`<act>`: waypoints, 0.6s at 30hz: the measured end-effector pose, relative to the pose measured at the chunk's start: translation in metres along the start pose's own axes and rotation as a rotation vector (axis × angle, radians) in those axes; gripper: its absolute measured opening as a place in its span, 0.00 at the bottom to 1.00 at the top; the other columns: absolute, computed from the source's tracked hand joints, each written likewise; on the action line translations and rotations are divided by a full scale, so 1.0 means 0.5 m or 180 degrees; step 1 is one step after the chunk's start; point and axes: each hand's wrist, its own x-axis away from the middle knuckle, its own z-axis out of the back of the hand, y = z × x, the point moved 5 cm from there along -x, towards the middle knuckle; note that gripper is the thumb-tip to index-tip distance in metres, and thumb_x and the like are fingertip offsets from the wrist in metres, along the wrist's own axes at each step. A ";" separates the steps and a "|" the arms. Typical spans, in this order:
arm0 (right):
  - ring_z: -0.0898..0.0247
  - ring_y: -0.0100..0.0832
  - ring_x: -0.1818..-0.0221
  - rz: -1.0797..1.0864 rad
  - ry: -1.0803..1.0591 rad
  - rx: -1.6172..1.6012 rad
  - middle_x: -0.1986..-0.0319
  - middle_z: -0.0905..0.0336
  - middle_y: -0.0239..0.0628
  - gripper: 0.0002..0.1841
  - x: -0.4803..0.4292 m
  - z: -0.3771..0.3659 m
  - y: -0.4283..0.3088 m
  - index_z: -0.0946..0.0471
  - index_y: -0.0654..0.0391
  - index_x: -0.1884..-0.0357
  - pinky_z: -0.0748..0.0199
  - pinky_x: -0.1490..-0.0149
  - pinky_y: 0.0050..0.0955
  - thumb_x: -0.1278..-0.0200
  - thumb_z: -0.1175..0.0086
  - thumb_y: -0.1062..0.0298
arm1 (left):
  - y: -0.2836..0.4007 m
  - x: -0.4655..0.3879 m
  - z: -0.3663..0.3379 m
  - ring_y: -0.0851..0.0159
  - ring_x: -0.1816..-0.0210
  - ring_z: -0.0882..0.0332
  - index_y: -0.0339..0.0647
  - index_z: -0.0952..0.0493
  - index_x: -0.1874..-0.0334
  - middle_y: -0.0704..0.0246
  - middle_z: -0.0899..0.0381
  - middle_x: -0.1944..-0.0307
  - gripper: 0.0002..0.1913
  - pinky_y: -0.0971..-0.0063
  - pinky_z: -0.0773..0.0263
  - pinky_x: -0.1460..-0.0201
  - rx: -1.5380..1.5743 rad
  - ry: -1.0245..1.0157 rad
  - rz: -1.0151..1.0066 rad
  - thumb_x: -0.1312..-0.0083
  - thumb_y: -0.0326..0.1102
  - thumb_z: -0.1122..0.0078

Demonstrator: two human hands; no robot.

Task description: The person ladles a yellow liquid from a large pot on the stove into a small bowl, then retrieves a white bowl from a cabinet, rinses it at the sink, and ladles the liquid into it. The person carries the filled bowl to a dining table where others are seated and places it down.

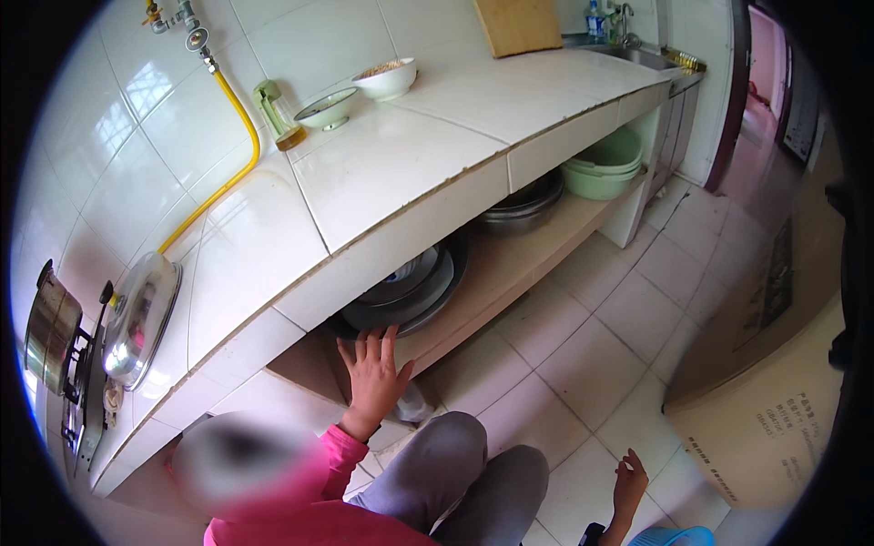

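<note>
My left hand (372,368), palm down with fingers spread, is at the near rim of a large dark metal basin (447,293) on the shelf under the counter. Whether the fingertips touch the rim is unclear. Smaller metal bowls (429,278) lie nested in the basin. A blurred patch covers the area around my left shoulder. My right hand (629,481) hangs at the lower right over the tiled floor, fingers loosely bent and apart, holding nothing. Close by it is a blue plastic container (672,536). My bent knees in grey trousers are between the two hands.
The tiled counter (410,160) holds a white bowl (392,83), a green-rimmed bowl (328,109), an oil bottle (280,116) and a metal lid (143,321). A pot (51,327) stands on the stove. Farther along the shelf (539,256) are metal basins (522,215) and green basins (601,174). A cardboard box (758,416) stands right.
</note>
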 end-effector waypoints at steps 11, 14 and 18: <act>0.20 0.32 0.70 0.0019 0.0125 0.0332 0.60 0.17 0.46 0.21 0.018 0.089 -0.025 0.26 0.63 0.41 0.22 0.65 0.29 0.38 0.47 0.77 | -0.033 0.016 -0.023 0.50 0.36 0.39 0.46 0.39 0.32 0.60 0.34 0.41 0.40 0.33 0.53 0.33 0.0223 0.0009 0.0018 0.48 0.43 0.31; 0.19 0.32 0.71 0.0010 0.0071 0.0565 0.61 0.17 0.47 0.20 0.034 0.111 -0.021 0.25 0.62 0.42 0.22 0.64 0.28 0.38 0.46 0.76 | -0.034 0.023 -0.028 0.50 0.35 0.40 0.47 0.41 0.30 0.60 0.36 0.39 0.43 0.34 0.53 0.32 0.0193 -0.0019 -0.0004 0.49 0.42 0.30; 0.19 0.32 0.69 -0.0089 0.0246 0.0528 0.61 0.17 0.48 0.20 0.053 0.146 -0.031 0.24 0.61 0.43 0.22 0.64 0.29 0.38 0.46 0.76 | -0.037 0.019 -0.036 0.49 0.34 0.41 0.47 0.43 0.28 0.59 0.37 0.37 0.47 0.35 0.55 0.32 0.0142 -0.0005 0.0010 0.51 0.42 0.29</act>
